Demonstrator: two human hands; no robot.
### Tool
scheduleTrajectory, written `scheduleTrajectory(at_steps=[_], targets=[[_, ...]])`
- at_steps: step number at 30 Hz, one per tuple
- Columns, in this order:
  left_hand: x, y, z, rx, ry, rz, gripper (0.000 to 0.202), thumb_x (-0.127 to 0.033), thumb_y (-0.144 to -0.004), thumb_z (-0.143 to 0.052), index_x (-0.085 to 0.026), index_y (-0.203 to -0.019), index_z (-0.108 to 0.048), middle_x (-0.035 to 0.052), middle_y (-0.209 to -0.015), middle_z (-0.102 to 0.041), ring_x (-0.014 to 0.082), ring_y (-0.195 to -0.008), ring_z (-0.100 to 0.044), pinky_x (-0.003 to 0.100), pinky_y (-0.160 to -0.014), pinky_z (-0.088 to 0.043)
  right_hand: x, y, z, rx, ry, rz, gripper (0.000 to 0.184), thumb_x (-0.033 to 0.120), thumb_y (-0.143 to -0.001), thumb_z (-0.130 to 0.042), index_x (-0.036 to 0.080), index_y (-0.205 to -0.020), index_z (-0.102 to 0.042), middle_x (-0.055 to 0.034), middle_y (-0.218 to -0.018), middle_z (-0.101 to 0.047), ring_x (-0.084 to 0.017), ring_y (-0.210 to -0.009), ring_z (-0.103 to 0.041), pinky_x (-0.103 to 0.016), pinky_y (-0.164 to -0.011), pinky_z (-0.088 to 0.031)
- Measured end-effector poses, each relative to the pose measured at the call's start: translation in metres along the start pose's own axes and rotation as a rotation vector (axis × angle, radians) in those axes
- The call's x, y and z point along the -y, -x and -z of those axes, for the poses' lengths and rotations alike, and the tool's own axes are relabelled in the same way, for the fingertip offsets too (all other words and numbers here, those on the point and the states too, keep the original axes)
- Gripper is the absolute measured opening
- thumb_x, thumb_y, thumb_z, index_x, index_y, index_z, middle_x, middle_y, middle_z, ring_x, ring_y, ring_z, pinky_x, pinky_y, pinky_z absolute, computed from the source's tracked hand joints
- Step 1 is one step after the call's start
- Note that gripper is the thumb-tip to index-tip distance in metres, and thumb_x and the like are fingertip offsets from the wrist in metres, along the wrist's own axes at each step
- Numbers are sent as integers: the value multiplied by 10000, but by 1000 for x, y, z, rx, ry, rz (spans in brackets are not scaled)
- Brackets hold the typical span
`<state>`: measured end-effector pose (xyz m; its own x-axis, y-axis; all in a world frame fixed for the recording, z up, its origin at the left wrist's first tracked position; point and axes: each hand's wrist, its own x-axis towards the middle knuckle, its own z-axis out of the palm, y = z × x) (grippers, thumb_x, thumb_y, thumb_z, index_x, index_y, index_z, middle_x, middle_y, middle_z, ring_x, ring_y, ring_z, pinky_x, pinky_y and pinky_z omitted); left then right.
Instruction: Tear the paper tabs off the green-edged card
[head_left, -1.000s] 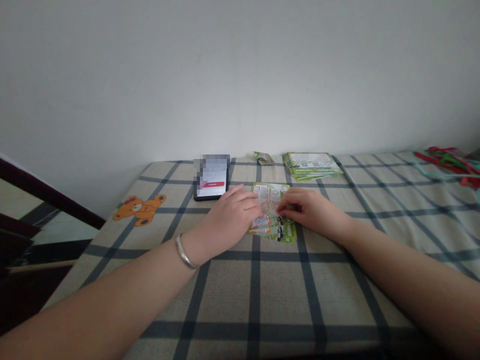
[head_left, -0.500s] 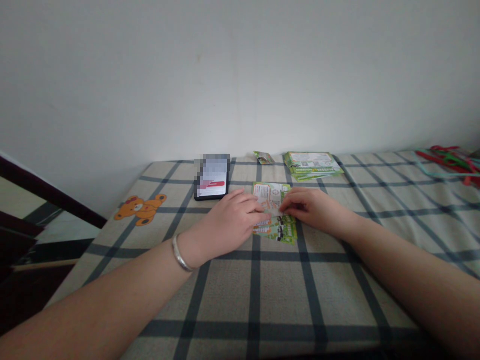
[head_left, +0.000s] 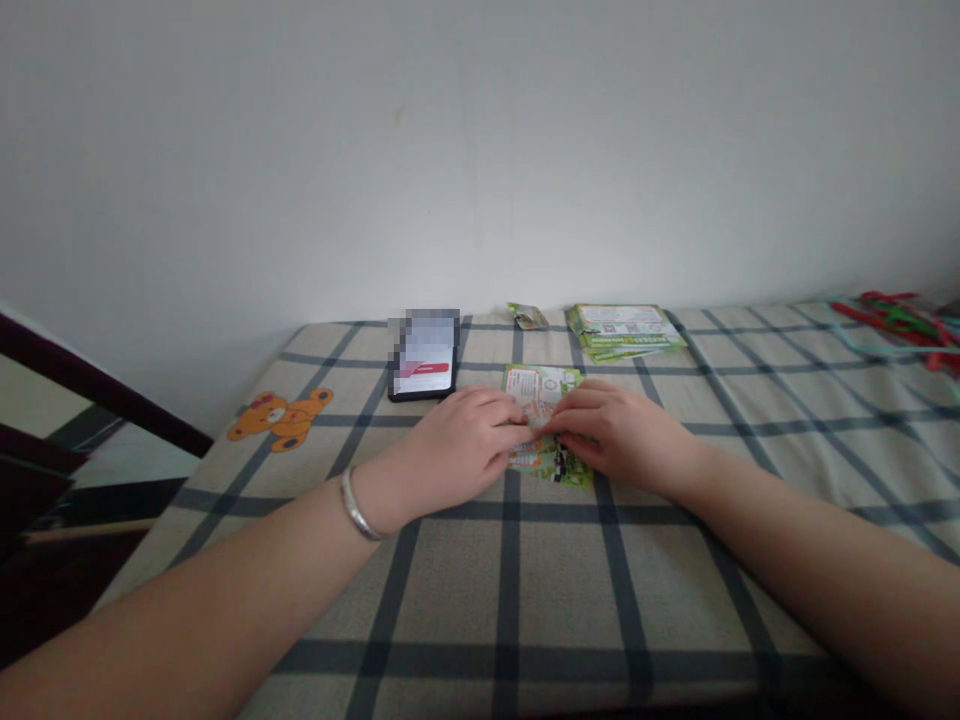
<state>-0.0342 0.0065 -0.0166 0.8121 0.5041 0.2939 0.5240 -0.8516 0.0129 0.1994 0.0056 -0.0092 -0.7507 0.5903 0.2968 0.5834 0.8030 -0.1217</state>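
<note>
Green-and-white printed papers lie in a small overlapping pile on the checked cloth, between my two hands. My left hand, with a silver bangle at the wrist, presses its closed fingers on the pile's left side. From the right, my right hand has its fingertips pinched together at the middle of the papers, almost touching the left fingertips. Both hands cover part of the papers, so the exact grip and the number of sheets are hidden.
A phone lies behind my left hand. Near the wall are a small torn-looking packet and a stack of similar green printed papers. A clear pouch with red items sits far right. A bear sticker is at left.
My right hand has moved left over the papers, its fingertips now close to the left ones. The left hand has shifted only slightly.
</note>
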Motion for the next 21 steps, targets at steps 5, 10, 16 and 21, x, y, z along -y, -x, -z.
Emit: scheduleTrajectory(at_steps=[5, 10, 16, 21], targets=[[-1, 0, 2, 22, -11, 7, 261, -151, -868, -532, -194, -1097, -650, 76, -1110, -632, 228, -1119, -545, 439, -1011, -434, 1, 0, 0, 21, 29, -5, 212, 142, -875, -544, 208, -979, -717, -51, -896, -686, -176, -841, -603, -300, -770, -465], [-1, 0, 3, 71, -15, -3, 291, -157, -850, -551, -192, -1128, -629, 81, -1133, -621, 239, -1127, -536, 443, -1006, -433, 1, 0, -1, 67, 104, 15, 217, 153, -876, -536, 216, -984, -713, -43, -874, -670, -183, -826, -579, -308, -754, -442], [-3, 0, 5, 75, -32, -3, 266, -154, -852, -540, -191, -1099, -628, 83, -1118, -618, 242, -1124, -534, 454, -995, -431, 2, -2, 0, 100, 138, 25, 217, 159, -884, -520, 207, -994, -701, -47, -878, -655, -182, -834, -556, -309, -755, -411], [-3, 0, 5, 62, -49, -31, 269, -121, -835, -529, -192, -1074, -632, 79, -1094, -627, 241, -1115, -536, 449, -978, -434, 2, -2, 2, 118, 180, 36, 208, 153, -878, -510, 213, -942, -698, -39, -852, -643, -175, -792, -534, -304, -701, -376]])
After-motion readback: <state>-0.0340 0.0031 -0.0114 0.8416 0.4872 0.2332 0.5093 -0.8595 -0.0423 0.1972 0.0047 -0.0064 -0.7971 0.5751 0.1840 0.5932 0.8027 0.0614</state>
